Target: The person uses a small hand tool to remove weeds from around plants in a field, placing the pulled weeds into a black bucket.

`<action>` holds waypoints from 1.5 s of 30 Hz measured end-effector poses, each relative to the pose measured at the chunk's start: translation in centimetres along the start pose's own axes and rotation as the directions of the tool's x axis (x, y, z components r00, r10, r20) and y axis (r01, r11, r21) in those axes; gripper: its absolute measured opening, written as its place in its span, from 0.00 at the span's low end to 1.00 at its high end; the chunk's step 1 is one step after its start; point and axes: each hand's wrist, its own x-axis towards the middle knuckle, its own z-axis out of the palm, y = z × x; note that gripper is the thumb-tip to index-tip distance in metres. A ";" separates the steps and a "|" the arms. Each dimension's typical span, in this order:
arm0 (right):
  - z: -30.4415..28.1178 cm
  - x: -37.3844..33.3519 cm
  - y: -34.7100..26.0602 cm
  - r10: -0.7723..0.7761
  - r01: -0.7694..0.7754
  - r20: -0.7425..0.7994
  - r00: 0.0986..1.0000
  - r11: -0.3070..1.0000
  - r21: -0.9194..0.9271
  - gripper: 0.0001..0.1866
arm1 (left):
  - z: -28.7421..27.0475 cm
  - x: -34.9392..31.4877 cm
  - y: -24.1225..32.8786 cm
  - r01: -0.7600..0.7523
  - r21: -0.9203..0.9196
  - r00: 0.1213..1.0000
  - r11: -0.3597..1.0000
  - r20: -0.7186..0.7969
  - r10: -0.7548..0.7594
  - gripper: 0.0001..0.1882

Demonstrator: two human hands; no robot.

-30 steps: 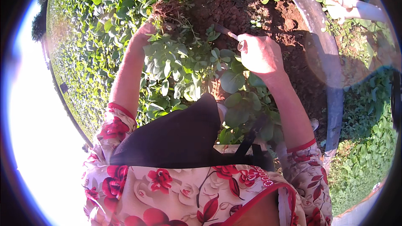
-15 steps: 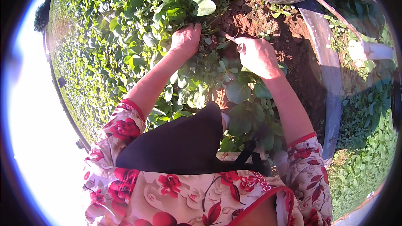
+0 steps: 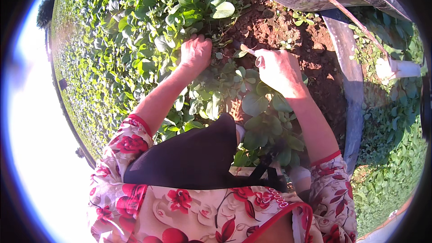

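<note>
Left hand [image 3: 195, 52] fingers curled shut in the leafy green plants [image 3: 211, 92], gripping stems at the edge of bare red soil [image 3: 288, 27]. Right hand [image 3: 280, 68] fisted around a thin stick-like tool [image 3: 246, 49], tip toward the left hand. Grey pipe [image 3: 348, 76] runs right of the soil

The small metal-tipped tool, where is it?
In the head view, the small metal-tipped tool pokes from the right hand, upper centre, over the reddish-brown soil.

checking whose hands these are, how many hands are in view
2. The left hand is closed in the green plants; the right hand grips a thin tool over the red soil. No other hands show.
</note>
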 end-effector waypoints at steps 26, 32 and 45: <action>8.3 7.0 0.3 -0.035 0.050 -0.272 0.962 0.998 0.049 0.11 | -0.4 4.5 -1.8 0.179 -0.010 0.980 0.984 0.088 -0.177 0.25; 4.1 3.0 -0.3 -0.095 0.093 -0.181 0.979 0.996 -0.020 0.13 | 1.0 2.3 -2.3 0.183 -0.020 0.977 0.983 0.118 -0.179 0.12; 8.9 7.0 -0.7 -0.104 0.103 -0.149 0.983 0.995 -0.019 0.11 | 1.9 0.8 -2.4 0.127 -0.048 0.985 0.991 -0.111 -0.132 0.15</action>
